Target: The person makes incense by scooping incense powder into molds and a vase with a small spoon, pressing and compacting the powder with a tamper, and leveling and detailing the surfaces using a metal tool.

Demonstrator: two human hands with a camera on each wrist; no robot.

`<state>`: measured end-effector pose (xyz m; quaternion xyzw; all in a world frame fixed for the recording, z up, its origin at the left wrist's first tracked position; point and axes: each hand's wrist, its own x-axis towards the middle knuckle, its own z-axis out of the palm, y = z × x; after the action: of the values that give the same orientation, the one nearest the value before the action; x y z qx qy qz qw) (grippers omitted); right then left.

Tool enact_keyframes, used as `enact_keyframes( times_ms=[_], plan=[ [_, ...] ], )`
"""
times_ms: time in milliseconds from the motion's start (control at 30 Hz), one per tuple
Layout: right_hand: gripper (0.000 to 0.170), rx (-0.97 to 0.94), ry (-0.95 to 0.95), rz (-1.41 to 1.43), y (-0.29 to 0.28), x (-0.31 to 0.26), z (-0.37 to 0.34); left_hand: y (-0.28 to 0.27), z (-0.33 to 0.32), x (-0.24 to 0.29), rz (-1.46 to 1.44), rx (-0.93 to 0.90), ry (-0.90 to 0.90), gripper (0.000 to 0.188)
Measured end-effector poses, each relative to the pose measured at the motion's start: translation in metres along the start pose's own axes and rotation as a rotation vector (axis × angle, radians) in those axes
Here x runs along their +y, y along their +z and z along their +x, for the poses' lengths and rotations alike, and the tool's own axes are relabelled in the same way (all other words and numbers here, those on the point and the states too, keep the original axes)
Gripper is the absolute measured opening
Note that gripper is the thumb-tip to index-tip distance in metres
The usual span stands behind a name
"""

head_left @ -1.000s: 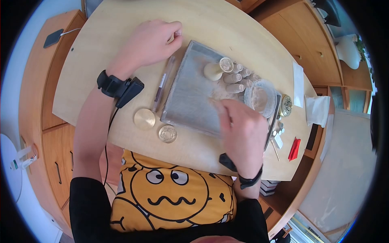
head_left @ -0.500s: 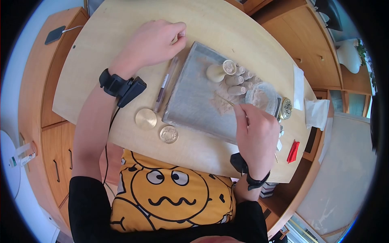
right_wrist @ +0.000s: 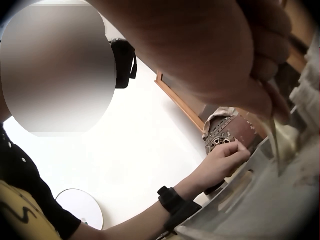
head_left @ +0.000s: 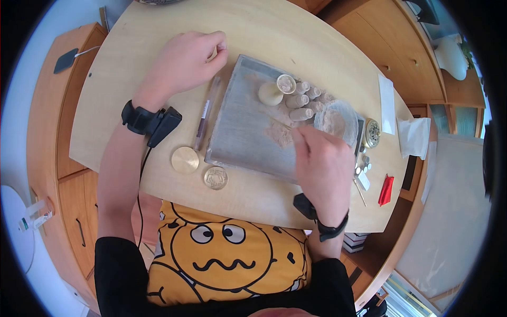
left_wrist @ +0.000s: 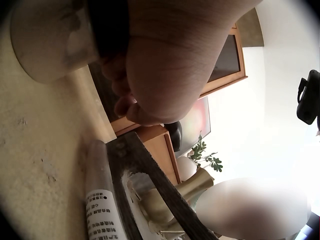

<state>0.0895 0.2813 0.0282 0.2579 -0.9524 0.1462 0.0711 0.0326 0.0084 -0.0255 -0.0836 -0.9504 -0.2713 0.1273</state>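
In the head view my right hand (head_left: 323, 171) pinches a thin brass-coloured stick (head_left: 280, 122). It angles over a patch of pale powder (head_left: 280, 135) on a grey tray (head_left: 237, 134). The right wrist view shows the stick (right_wrist: 278, 150) pointing down from the fingertips near the tray's surface. Beyond the powder stand a brass vase-shaped holder (head_left: 270, 94), several small powder-dusted bottles (head_left: 301, 114) and a clear tub (head_left: 346, 138) with powder inside. My left hand (head_left: 190, 61) rests on the table past the tray's left side, fingers loosely curled, nothing seen in it.
Left of the tray lies a clear labelled tube (head_left: 204, 119). A brass disc (head_left: 185, 160) and a patterned brass piece (head_left: 215, 178) lie near the front edge. At right are a pierced brass burner (head_left: 372, 133), a red packet (head_left: 386, 190) and a white bag (head_left: 414, 136).
My right hand has shifted rightward over the tray, uncovering more of the powder and the stick. My left hand stays in place while the head view shifts slightly.
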Motion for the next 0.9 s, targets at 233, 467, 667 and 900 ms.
enact_keyframes(
  times_ms=[233, 467, 667, 900],
  plan=[
    [0.004, 0.072, -0.132, 0.06, 0.002, -0.014, 0.003, 0.003, -0.001, -0.002, 0.012, 0.008, 0.004, 0.015],
    [0.005, 0.018, -0.107, 0.075, 0.018, -0.018, 0.008, -0.001, -0.001, 0.002, -0.016, -0.022, -0.037, 0.014],
    [0.004, -0.027, 0.037, 0.014, -0.004, -0.001, -0.005, -0.002, -0.001, 0.001, -0.011, -0.022, -0.023, 0.014],
    [0.002, 0.052, -0.119, 0.074, 0.011, -0.023, 0.003, 0.0, 0.0, 0.001, -0.002, -0.016, -0.009, 0.016]
  ],
)
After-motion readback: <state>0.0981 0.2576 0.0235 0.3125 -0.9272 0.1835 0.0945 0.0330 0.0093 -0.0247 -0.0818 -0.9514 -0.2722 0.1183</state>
